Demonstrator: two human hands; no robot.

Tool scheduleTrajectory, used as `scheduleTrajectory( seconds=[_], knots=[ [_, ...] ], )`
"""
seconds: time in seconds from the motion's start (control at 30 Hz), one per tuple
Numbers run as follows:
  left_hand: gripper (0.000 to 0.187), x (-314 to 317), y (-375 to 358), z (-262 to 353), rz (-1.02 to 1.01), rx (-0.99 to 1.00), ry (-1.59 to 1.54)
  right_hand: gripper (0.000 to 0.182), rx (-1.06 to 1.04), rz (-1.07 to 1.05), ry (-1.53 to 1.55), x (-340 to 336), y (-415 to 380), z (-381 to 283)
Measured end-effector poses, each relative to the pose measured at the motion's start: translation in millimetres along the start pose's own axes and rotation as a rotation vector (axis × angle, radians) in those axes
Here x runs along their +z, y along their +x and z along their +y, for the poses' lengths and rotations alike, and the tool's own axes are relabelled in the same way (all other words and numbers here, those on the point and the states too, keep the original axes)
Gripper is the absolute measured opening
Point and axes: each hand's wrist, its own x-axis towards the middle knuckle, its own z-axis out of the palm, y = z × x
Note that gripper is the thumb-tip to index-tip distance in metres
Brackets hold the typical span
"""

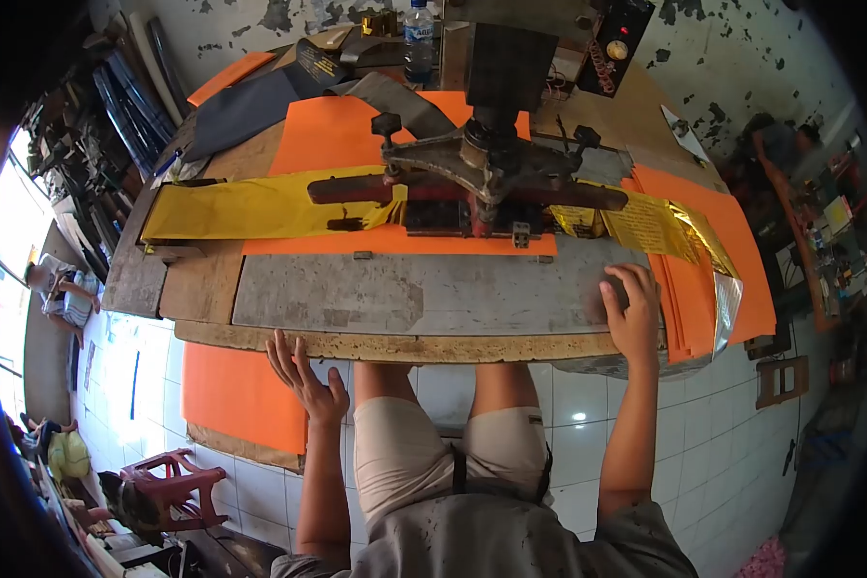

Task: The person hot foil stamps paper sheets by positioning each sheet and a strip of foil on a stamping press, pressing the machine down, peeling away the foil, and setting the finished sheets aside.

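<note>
My left hand [306, 387] is open with its fingers apart, at the wooden front strip [395, 347] of the worktable. My right hand [632, 313] is open over the right end of the grey metal plate [337, 289], its fingers slightly bent and nothing visible in them. Beyond the plate stands a hot stamping press [477, 159] with its head low over an orange sheet [308, 135]. A gold foil ribbon [250, 207] runs under the press head and comes out as crumpled foil [660, 231] on the right.
Orange sheets [732, 260] lie stacked at the right, with foil hanging over them. More orange sheets [236, 395] sit below the table's left front. A water bottle [418, 43] and a control box [618, 48] are at the back. A red stool [173, 491] stands on the floor; other people are farther off.
</note>
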Motion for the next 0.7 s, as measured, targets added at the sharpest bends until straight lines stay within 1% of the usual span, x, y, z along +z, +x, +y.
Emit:
scheduleTrajectory(
  seconds=[0.5,0.7],
  knots=[
    [0.068,-5,1,5,-0.014,0.001,-0.052,0.023,-0.018,-0.033,0.060,5,-5,9],
    [0.068,-11,1,5,-0.047,0.007,-0.057,0.027,-0.055,-0.049,-0.010,4,-2,6]
  ],
)
